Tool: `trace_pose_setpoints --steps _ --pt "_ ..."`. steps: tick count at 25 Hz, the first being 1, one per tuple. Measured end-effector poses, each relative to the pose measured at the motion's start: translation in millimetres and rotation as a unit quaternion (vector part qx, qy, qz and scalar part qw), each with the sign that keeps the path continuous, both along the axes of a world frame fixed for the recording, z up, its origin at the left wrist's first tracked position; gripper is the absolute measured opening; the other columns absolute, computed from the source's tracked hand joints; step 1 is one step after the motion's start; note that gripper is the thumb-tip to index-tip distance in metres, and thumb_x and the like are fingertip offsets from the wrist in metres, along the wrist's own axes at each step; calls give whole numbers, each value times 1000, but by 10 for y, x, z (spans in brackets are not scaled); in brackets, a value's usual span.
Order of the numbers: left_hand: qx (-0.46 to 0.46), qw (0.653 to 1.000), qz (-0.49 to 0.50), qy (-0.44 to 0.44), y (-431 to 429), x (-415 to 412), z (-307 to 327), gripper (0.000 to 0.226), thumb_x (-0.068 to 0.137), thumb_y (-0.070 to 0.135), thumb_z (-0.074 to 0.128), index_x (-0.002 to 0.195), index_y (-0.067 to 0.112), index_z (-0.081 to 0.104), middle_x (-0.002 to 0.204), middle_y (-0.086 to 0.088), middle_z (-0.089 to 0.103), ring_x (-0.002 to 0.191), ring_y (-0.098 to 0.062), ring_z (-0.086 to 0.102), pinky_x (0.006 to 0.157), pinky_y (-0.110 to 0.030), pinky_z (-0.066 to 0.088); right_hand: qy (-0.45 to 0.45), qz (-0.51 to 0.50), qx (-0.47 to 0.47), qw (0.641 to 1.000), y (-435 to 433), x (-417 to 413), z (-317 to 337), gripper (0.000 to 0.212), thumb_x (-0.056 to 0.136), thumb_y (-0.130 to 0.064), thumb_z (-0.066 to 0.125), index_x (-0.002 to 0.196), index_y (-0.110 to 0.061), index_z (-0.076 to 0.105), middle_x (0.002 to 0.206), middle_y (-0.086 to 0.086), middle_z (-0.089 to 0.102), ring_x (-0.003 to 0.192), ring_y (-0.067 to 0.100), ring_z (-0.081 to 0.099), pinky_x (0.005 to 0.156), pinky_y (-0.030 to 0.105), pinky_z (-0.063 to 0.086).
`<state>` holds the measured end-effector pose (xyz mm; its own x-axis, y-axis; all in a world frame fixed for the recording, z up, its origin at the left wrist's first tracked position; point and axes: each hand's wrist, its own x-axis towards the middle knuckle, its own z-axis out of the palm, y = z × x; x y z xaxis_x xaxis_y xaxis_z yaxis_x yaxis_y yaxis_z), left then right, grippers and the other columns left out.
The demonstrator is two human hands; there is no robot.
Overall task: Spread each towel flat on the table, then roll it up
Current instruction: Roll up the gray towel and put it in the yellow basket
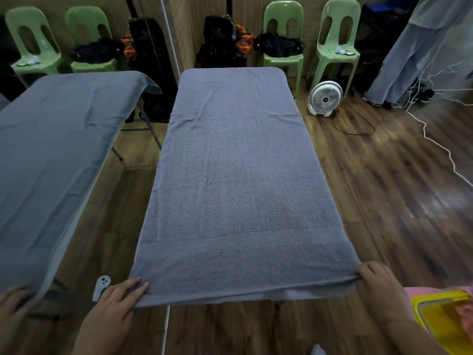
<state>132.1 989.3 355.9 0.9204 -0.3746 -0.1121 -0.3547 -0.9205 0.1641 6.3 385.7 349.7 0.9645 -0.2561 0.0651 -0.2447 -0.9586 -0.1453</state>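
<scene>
Right hand (381, 285) curled tight on the near right corner of the grey terry towel (230, 196), with cloth bunched into its fingers. Left hand (115, 301) lay with near-straight fingers over the near left corner, thumb hidden, so a pinch could not be determined. From both hands the towel ran flat, lengthwise, away along the narrow grey-sheeted table (230, 88).

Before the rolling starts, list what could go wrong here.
1. The right hand curls round its corner of the towel, while the left hand lies flatter on its own. Uneven pull could skew the roll.
2. The towel spans the table side to side, so a skewed roll might slip off.
3. A white cord crosses the floor on the right and could trip you.
</scene>
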Motion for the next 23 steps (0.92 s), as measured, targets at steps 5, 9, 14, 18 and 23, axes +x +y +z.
trace_pose_setpoints --steps 5,9,14,18,23 --pt "12 1000 19 14 273 -122 -130 55 73 35 51 125 29 68 126 5 64 95 -19 60 80 -38 53 44 -60 56 996 11 -173 14 9 73 -22 58 75 -26 50 82 -5 52 74 25 59 51 43 48" --pt "-63 997 6 -37 242 -92 39 39 76 31 47 104 28 74 105 11 69 85 -6 57 79 -29 43 85 -46 63 993 -116 -106 325 19 78 -19 64 81 -34 53 85 -10 55 71 17 61 54 40 49" --pt "-81 981 177 10 -74 620 239 28 91 16 58 92 45 59 90 5 69 77 -14 58 65 -35 46 116 -28 86 989 -244 814 607 13 83 -29 49 77 -38 56 83 -11 60 79 16 57 63 34 44" --pt "-30 978 190 -79 -650 824 232 38 89 30 56 126 23 58 118 -6 63 100 -27 57 78 -44 49 -1 24 -46 999 260 1150 395 29 78 -25 49 99 -17 68 101 8 65 93 31 56 79 45 50" --pt "-88 984 -143 -52 -1840 93 -149 55 82 37 54 136 25 56 144 3 53 130 -22 49 104 -39 35 18 311 36 949 1736 891 -148 55 73 -27 49 127 -24 59 138 1 58 125 22 55 102 38 46"
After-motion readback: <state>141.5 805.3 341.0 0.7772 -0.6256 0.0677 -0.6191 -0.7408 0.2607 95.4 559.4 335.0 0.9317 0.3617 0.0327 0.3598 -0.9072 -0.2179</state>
